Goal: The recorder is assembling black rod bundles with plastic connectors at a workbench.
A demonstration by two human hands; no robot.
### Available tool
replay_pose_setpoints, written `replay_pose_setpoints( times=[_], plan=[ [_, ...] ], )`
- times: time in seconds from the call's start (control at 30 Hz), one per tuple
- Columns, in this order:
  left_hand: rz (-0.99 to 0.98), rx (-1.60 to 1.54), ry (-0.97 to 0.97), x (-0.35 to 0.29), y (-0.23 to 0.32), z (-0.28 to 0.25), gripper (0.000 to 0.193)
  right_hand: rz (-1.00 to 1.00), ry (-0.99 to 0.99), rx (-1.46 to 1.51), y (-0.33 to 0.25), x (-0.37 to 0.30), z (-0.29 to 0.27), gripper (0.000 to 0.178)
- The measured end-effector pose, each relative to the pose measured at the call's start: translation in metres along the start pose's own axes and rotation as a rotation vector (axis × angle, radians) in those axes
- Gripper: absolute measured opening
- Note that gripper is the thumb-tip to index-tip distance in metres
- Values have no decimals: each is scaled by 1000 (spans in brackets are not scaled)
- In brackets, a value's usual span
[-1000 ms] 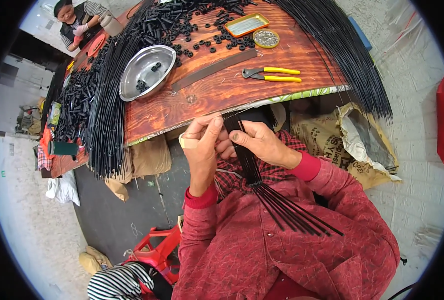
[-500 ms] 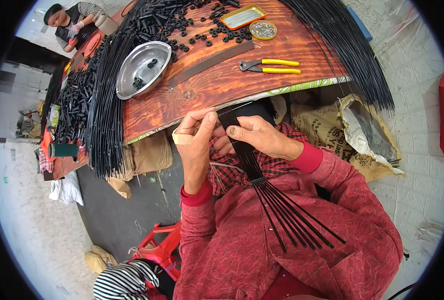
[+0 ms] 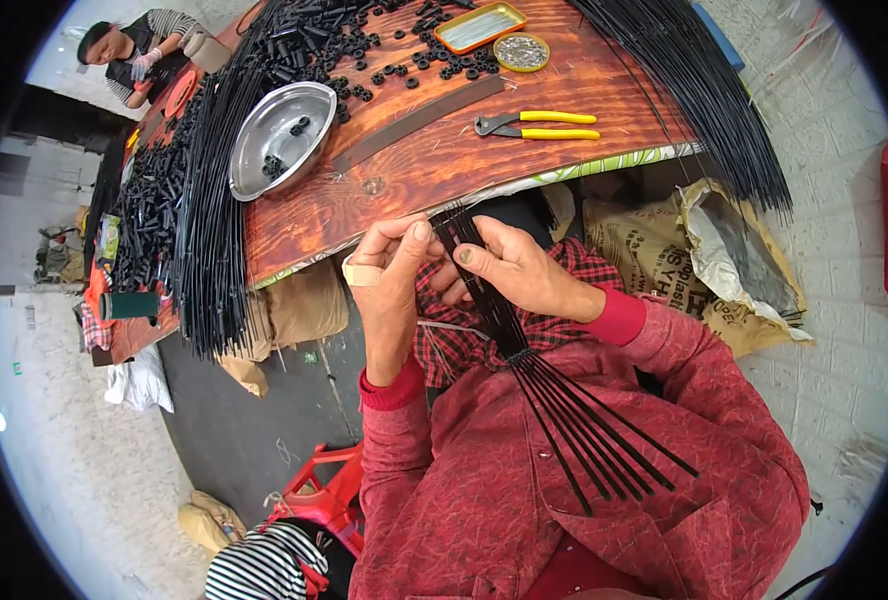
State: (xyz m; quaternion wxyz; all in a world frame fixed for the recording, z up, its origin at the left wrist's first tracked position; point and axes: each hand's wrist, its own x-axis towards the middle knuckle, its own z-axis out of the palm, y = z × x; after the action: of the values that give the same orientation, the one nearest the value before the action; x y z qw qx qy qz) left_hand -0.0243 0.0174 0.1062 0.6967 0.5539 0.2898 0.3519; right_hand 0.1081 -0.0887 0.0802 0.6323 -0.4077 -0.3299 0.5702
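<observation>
A bundle of thin black rods (image 3: 504,325) slants across my lap, bound near its middle and fanned out toward my chest. Around its upper part is wrapped my right hand (image 3: 519,265), thumb lying on top. My left hand (image 3: 389,270), with a beige bandage at the base of the thumb, pinches thumb and finger together beside the bundle's top end. Whatever sits in that pinch is too small to make out. Both hands are just below the table's front edge.
On the wooden table (image 3: 404,205) lie yellow-handled pincers (image 3: 539,125), a dark flat bar (image 3: 414,125), a metal bowl (image 3: 242,150), an orange-rimmed tray (image 3: 479,28) and a round dish of small metal pieces (image 3: 521,53). Black rods (image 3: 209,240) overhang the table's left side. A person (image 3: 134,55) works at far left.
My right hand has shifted slightly on the bundle, its fingers higher. The rods' fanned ends have swung a little to the right. My left hand keeps its pinch.
</observation>
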Motion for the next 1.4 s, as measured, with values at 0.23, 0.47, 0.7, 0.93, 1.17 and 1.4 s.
replay_pose_setpoints(
  times=[0.23, 0.47, 0.7, 0.93, 1.17, 1.4],
  plan=[
    [-38, 15, -19, 0, 1, 2, 16, -5, -22, -143, 4, 4, -8, 31],
    [-49, 34, 28, 2, 6, 1, 17, 43, -11, 19, -8, 0, -8, 34],
    [-44, 45, -4, 7, 2, -2, 14, 80, -36, -21, -10, 6, -11, 36],
    [-30, 21, 2, 8, -1, 0, 13, 63, -67, 3, 1, 6, -7, 45],
    [-32, 65, 21, 13, -5, -3, 18, 55, -101, 17, 13, 8, -12, 42],
    [-96, -38, 15, 20, -6, -4, 20, 81, -43, -15, 12, 12, -13, 36]
  ],
)
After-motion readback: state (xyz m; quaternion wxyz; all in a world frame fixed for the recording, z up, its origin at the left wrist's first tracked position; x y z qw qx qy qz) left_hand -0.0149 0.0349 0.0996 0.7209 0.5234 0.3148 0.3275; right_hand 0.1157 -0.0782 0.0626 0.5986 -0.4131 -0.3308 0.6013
